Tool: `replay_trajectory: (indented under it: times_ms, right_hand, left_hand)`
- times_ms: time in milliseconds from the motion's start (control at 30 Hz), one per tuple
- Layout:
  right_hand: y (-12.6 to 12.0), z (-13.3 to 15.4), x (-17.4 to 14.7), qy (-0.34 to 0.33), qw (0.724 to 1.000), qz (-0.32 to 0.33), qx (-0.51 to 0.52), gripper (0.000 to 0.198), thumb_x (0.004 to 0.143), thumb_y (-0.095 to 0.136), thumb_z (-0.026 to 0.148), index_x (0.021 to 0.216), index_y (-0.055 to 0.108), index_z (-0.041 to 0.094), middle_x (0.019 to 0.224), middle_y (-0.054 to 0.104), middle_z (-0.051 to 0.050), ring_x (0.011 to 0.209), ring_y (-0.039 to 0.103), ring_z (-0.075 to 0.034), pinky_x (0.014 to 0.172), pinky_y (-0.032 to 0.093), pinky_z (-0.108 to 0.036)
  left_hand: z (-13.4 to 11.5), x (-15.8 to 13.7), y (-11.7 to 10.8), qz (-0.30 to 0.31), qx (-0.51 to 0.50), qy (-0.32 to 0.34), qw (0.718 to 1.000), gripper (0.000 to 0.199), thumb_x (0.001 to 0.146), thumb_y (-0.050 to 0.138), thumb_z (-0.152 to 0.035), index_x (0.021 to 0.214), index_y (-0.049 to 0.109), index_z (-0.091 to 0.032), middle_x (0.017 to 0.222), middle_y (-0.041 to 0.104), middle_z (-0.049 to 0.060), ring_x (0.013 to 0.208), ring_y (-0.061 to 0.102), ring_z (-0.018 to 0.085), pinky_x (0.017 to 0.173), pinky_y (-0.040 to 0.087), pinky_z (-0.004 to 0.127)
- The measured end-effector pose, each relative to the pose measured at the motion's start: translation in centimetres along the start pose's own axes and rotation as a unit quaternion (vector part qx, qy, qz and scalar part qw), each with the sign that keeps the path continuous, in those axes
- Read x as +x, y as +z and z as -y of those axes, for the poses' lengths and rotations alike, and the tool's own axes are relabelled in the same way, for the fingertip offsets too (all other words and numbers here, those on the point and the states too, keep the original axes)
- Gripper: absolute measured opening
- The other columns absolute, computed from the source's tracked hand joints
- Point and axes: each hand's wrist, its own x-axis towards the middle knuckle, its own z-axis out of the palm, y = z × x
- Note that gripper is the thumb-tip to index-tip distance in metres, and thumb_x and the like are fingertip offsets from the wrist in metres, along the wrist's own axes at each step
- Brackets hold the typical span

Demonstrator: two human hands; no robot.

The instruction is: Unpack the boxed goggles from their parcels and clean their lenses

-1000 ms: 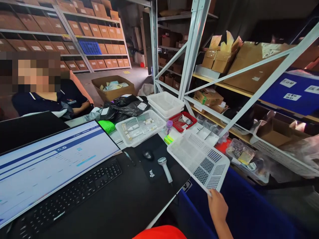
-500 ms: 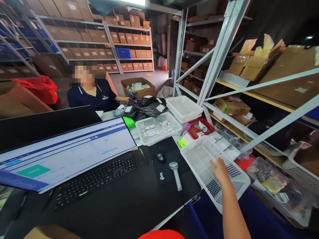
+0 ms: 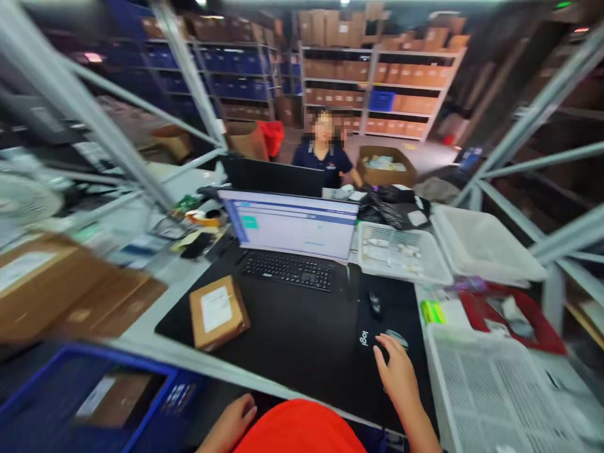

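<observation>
Head view: here's my right hand (image 3: 397, 371), half open over the barcode scanner (image 3: 397, 338) on the mouse pad (image 3: 403, 305); can't tell whether I'm gripping it. My left hand (image 3: 238, 412), loosely curled, grip unclear, rests low by the desk edge, near the labelled cardboard box (image 3: 218, 311).

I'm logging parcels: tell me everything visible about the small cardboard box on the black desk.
The small cardboard box is brown and looks closed, its white label facing up, print unreadable. It lies flat, askew, on the black desk, nearer than the keyboard and to its left; only the desk visibly touches it.
</observation>
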Motion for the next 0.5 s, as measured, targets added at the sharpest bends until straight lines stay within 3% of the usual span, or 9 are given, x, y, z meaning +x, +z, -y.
replay_trajectory:
  times_ms: [133,300,500]
  right_hand:
    - [3.1,2.3,4.3,-0.106,0.991,0.079,0.015,0.041,0.098,0.042,0.040,0.112,0.072,0.016,0.120,0.071,-0.014,0.110,0.068,-0.027,0.098,0.054,-0.043]
    - [8.4,7.4,6.4,-0.217,0.962,0.162,0.025,0.037,0.099,0.044,0.038,0.111,0.072,0.017,0.117,0.071,-0.013,0.107,0.069,-0.026,0.095,0.055,-0.042]
    - [13.6,12.0,6.1,-0.272,0.943,0.190,0.016,0.033,0.099,0.060,0.043,0.121,0.065,0.019,0.125,0.065,-0.009,0.106,0.065,-0.021,0.093,0.056,-0.042]
  left_hand:
    - [2.9,-3.2,0.5,-0.101,-0.100,-0.038,0.989,0.019,0.095,0.045,-0.025,0.094,0.063,-0.020,0.102,0.072,0.007,0.101,0.068,0.023,0.091,0.048,0.031]
    - [5.0,-6.7,0.3,-0.198,-0.189,-0.069,0.959,0.024,0.091,0.047,-0.034,0.100,0.063,-0.019,0.101,0.073,0.008,0.096,0.068,0.023,0.088,0.048,0.031]
    - [9.3,-6.2,-3.3,-0.276,-0.237,-0.081,0.928,0.027,0.092,0.048,-0.037,0.105,0.063,-0.019,0.105,0.072,0.007,0.099,0.066,0.022,0.090,0.048,0.030]
